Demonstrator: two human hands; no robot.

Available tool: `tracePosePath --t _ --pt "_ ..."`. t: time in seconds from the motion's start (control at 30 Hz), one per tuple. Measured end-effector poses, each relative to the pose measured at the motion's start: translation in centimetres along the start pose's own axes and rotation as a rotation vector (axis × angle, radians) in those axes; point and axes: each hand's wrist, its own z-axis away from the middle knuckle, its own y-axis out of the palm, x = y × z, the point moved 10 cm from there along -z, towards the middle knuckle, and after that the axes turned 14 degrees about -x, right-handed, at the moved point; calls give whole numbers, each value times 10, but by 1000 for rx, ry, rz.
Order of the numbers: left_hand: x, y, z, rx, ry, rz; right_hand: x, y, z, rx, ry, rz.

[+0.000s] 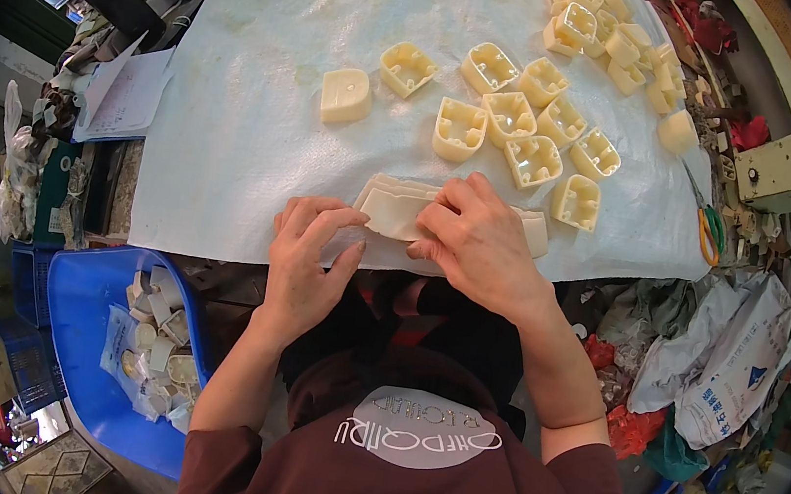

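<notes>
A small stack of flat cream strips lies at the near edge of the white-covered table, its layers slightly fanned. My right hand is over the middle of it, fingers curled and thumb pinching the top strip. At the stack's left corner is my left hand, with the index fingertip at the strip's edge and the thumb held apart below. Farther back stand several hollow cream plastic caps, most with their open side up. One cap at the left shows its closed face.
More cream caps are heaped at the far right. Scissors with orange and green handles lie at the right edge, near a control box. A blue tub of loose pieces stands at lower left, and plastic bags at right.
</notes>
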Motion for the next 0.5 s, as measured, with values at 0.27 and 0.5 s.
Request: tracePosePath --t 0.27,0.5 --pt "-6 -1 -3 -47 -16 47 -9 4 -1 15 50 -98" --pt "-51 5 -5 -47 303 -80 -13 4 1 -3 92 -163"
